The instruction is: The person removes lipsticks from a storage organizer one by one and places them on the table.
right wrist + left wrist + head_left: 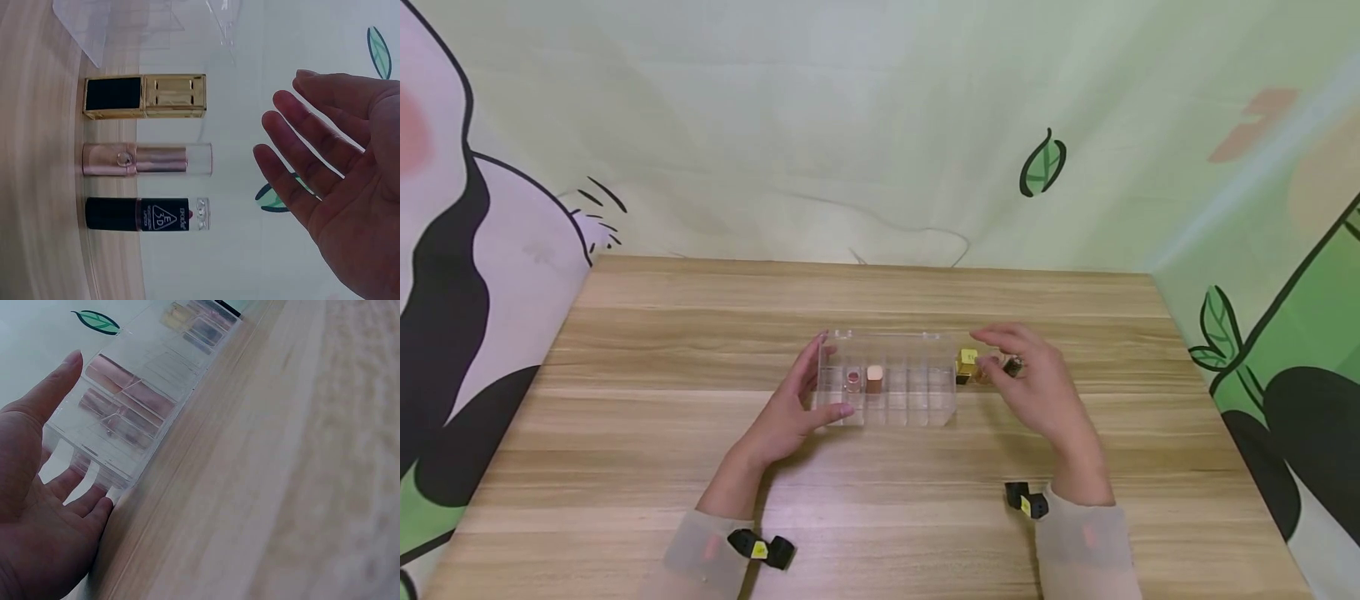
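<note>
Wooden table [887, 508] carries a clear organizer [917, 410], which the left hand [786, 419] holds at one end between thumb and fingers, while the right hand [1039, 385], its fingers loosely extended, is near three upright lipsticks [159, 159] (unobstructed only in the right wrist view).

1. One clear organizer [917, 400].
2. Five lipsticks in all: two inside the organizer, one copper tube [875, 379] and one clear-topped tube [853, 382]; three outside, one gold-and-black tube [145, 97], one pink tube [134, 159], one black tube [144, 214].
3. Two hands: one left hand [790, 414], one right hand [1037, 387].
4. Two black wrist devices [762, 549], one per wrist.
5. One table [880, 517].
</note>
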### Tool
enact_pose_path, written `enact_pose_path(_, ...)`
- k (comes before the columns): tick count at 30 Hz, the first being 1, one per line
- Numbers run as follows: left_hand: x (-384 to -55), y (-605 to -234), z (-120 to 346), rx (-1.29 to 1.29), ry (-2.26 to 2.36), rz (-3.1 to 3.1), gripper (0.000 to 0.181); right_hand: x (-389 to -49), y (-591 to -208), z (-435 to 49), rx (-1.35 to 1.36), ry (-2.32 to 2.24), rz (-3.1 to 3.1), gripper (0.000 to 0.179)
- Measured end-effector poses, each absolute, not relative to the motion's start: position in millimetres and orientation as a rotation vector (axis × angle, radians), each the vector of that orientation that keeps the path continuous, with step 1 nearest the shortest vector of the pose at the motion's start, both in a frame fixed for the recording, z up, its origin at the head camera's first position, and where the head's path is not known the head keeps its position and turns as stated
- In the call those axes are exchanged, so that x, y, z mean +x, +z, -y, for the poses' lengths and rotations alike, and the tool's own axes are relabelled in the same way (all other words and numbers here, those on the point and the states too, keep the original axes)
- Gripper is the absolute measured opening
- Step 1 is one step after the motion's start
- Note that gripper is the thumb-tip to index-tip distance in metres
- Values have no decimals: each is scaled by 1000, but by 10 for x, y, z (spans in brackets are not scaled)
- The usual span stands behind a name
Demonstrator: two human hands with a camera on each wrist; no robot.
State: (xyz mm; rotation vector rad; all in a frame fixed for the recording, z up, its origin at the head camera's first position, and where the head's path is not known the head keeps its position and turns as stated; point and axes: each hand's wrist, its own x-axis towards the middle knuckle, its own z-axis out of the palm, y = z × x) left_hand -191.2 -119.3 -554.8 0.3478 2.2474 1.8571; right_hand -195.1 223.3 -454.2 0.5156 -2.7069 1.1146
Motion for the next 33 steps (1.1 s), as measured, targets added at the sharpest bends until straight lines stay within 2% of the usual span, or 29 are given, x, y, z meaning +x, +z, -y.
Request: enact_pose_path(33,-1907,-5552,1202,359,1829,-2279,108,-1946,-4659,-1669,803,1164,2750,33)
